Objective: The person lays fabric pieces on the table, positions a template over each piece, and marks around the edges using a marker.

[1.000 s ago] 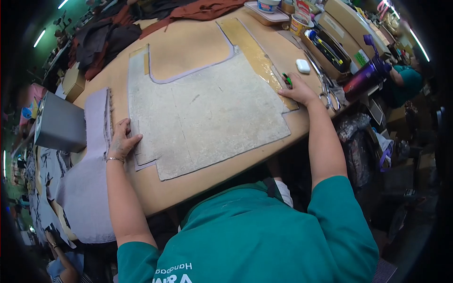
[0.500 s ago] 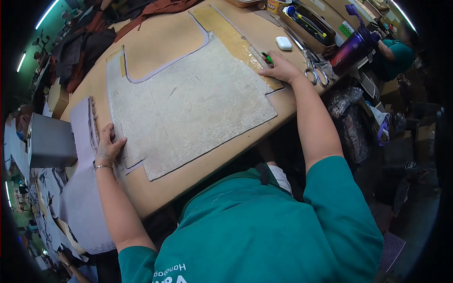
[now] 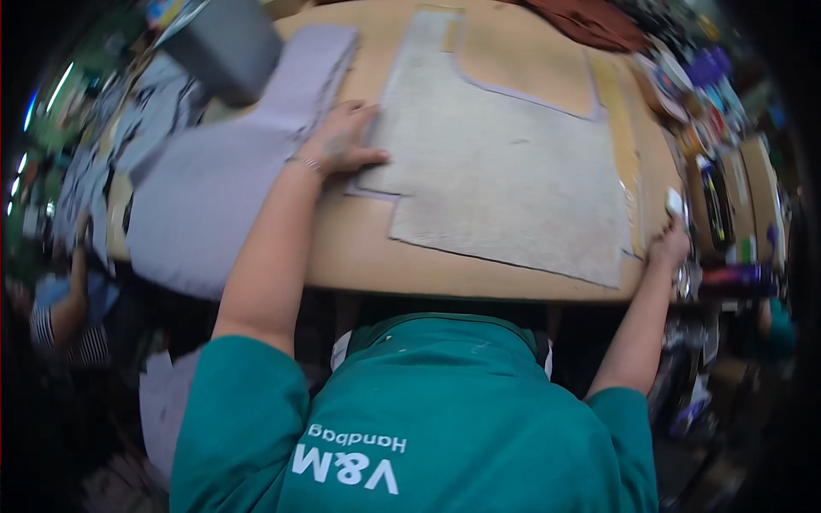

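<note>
A pale grey pattern board point(image 3: 505, 162) with a cut-out and yellow tape along its right strip lies on lilac material point(image 3: 374, 193), whose rim shows past the board's edges. My left hand point(image 3: 344, 141) lies at the board's left edge, fingers spread, thumb towards the board. At the table's right side is my right hand point(image 3: 670, 245), apart from the board and just below a white earbud case point(image 3: 674, 203). Its fingers are curled and blurred; what is in them I cannot make out. Scissors point(image 3: 683, 280) lie beside that hand, partly hidden.
Folded lilac material point(image 3: 209, 184) hangs over the table's point(image 3: 513, 278) front left edge. A grey bin point(image 3: 224, 50) stands behind it. Boxes point(image 3: 742, 192) and a purple bottle point(image 3: 735, 280) line the right side. Brown material point(image 3: 590, 21) lies at the back. Another person's arm point(image 3: 77, 291) shows far left.
The view has swung left and blurred. My right hand has left the board's taped edge for the table's right side; the green pen seen in it earlier cannot be made out now.
</note>
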Demonstrator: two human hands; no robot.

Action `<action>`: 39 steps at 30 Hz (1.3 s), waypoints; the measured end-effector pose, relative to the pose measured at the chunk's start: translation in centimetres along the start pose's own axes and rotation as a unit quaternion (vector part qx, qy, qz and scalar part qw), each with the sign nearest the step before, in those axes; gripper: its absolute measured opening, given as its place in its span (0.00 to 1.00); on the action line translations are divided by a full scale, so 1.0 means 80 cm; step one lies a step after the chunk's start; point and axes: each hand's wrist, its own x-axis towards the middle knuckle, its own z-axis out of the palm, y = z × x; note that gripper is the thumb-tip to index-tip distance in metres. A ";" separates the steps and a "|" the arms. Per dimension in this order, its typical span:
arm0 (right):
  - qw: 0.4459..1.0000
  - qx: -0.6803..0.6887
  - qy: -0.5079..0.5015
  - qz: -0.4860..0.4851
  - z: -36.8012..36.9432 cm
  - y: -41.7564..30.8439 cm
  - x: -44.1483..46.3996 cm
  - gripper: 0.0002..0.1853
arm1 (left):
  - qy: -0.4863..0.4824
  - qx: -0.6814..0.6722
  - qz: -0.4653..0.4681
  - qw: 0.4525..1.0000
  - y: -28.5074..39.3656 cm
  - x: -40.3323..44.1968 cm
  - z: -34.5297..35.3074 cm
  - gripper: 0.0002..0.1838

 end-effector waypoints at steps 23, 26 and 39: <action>0.780 -0.137 -0.599 -0.121 0.291 -0.004 -0.424 0.07 | -0.189 0.080 -0.039 0.978 0.009 0.004 -0.015 0.49; 0.793 -0.137 -0.583 -0.112 0.278 -0.001 -0.406 0.07 | -0.214 0.070 -0.047 0.973 0.018 0.003 -0.026 0.49; 0.787 -0.103 -0.599 -0.106 0.280 0.002 -0.401 0.07 | -0.213 0.089 -0.059 0.971 0.021 0.006 -0.020 0.46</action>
